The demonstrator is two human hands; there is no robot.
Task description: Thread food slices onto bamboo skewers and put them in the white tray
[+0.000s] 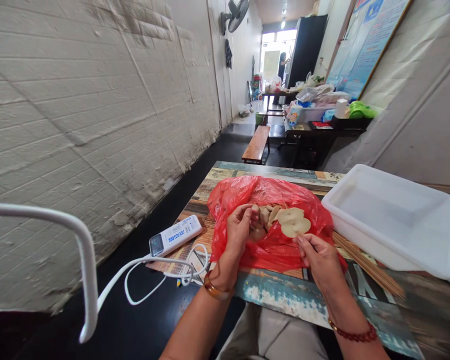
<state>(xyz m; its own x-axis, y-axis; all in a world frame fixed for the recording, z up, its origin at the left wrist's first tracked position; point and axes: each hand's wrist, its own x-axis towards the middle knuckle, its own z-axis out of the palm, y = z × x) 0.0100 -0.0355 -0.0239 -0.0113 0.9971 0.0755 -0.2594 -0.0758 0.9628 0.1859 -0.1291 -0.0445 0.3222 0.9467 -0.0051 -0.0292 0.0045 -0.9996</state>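
A crumpled red plastic bag (pixel 270 255) lies spread on the table, with several beige food slices (pixel 264 215) in its opening. Thumb and fingers of my right hand (pixel 317 255) pinch the lower edge of a few thin, pale round slices (pixel 294 222) that overlap one another over the bag. A thin stick seems to show at their top edge, but I cannot make out how it runs through them. At the bag's left side, my left hand (pixel 240 227) is closed, its fingertips pressed together beside the beige slices. Whatever those fingertips hold is hidden.
Right of the bag lie a bundle of thin wooden skewers (pixel 371 265) and a white plastic tub (pixel 393 225). A white power bank (pixel 176 236) with a cable sits at the table's left edge. Beyond stand a wooden bench (pixel 257 143) and a cluttered table (pixel 303 129).
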